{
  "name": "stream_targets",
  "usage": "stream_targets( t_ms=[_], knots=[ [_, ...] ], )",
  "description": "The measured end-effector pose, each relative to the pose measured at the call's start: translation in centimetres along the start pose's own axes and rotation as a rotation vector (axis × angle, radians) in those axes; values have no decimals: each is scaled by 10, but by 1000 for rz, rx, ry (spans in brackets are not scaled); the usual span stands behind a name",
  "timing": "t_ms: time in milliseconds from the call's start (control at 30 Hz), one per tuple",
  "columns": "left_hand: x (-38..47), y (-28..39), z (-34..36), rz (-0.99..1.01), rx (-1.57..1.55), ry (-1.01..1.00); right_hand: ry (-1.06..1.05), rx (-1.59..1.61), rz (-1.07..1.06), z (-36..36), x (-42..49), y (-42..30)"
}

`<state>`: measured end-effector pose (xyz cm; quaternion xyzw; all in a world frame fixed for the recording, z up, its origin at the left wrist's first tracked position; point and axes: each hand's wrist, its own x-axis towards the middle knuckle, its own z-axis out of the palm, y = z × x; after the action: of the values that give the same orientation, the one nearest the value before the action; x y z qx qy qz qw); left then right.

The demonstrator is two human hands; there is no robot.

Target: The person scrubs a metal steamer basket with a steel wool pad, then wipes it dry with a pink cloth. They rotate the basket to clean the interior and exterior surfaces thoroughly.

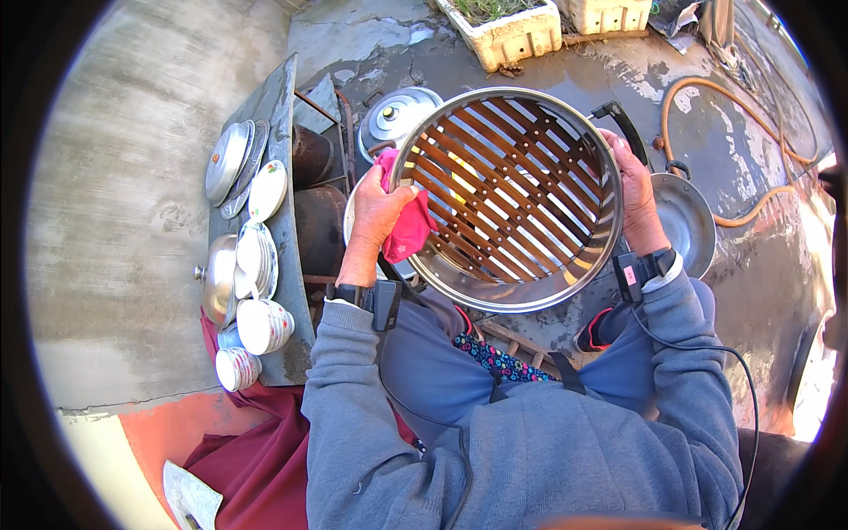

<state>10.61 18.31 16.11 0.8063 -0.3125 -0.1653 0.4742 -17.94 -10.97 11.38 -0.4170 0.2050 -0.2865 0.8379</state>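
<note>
A round metal steamer tier [513, 305] with a slatted brown base hangs over my lap, tilted so that its inside faces me. My left hand [379, 215] grips its left rim and also holds a bright pink cloth [407, 232] against the wall there. On the other side, my right hand [629, 182] holds the rim just below a black handle [626, 129]. Behind the tier's upper left edge sits a domed metal lid [397, 116]. Light things show through the slats, but I cannot tell what they are.
Bowls [264, 326], plates [257, 262] and metal lids [225, 162] stand on a grey table [285, 291] at the left. A metal pan [682, 225] lies on the ground at the right, near an orange hose [666, 112]. Foam planter boxes [517, 40] stand at the top.
</note>
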Motion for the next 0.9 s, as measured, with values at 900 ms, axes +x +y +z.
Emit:
stream_targets(
  t_ms=[900],
  knots=[
    [0, -7, -3, -122, 201, 107, -106, -105, 105, 7, -2, 0]
  ],
)
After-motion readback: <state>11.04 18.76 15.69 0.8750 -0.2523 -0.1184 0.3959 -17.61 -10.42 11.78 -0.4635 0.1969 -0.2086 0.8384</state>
